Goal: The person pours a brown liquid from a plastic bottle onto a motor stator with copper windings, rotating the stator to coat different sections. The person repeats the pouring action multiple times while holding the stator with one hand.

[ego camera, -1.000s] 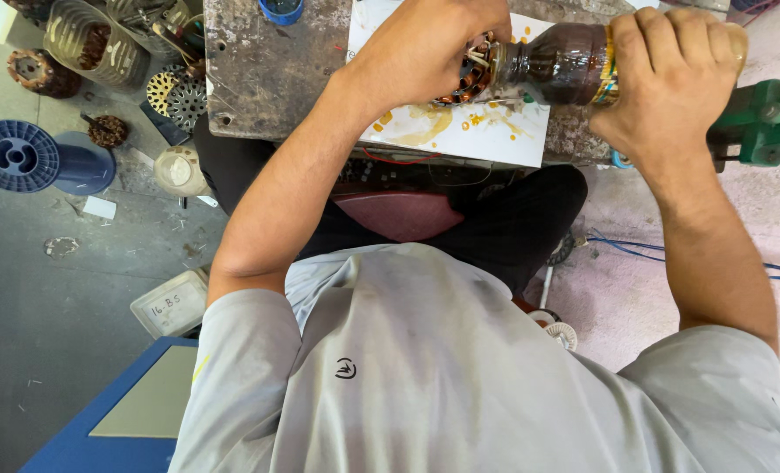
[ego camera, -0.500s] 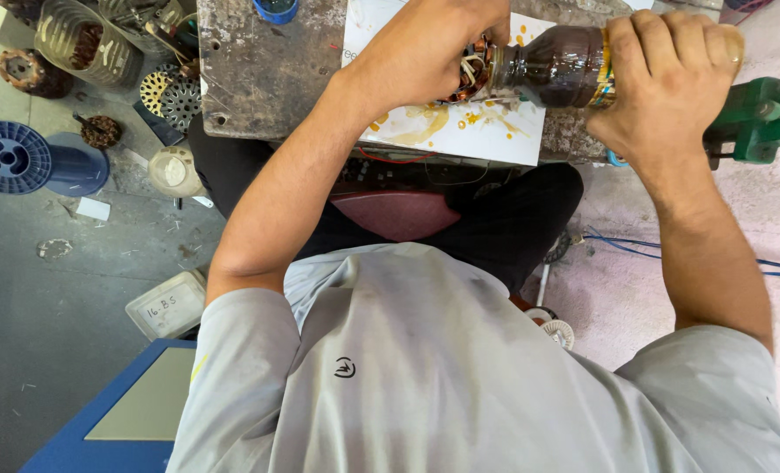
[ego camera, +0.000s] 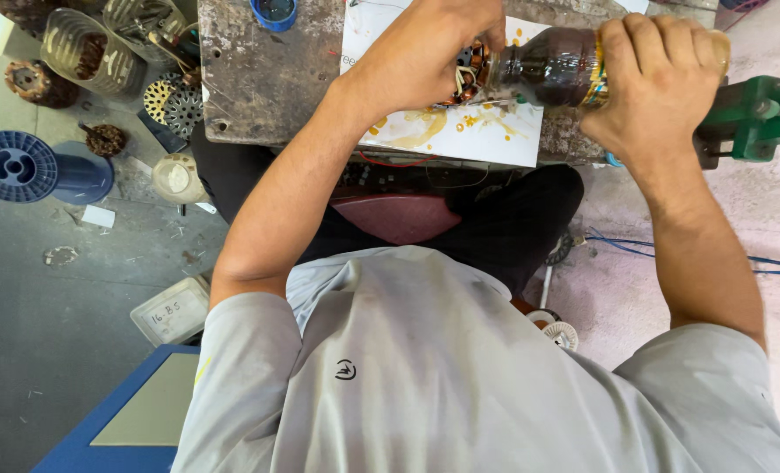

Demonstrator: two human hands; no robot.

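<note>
Head view puts the dark brown plastic bottle point(ego camera: 558, 68) lying nearly level above the tabletop point(ego camera: 250, 79), its long axis running side to side and its neck aimed at the copper-wound motor coil point(ego camera: 467, 72). Your right hand point(ego camera: 661, 83) is wrapped tight around the bottle's body; your left hand point(ego camera: 438, 52) is clamped over the coil — just beside the mouth. Both sit over a white, amber-stained paper sheet point(ego camera: 460, 131).

Blue spool point(ego camera: 15, 166) on floor, green vise point(ego camera: 758, 114) at right.
</note>
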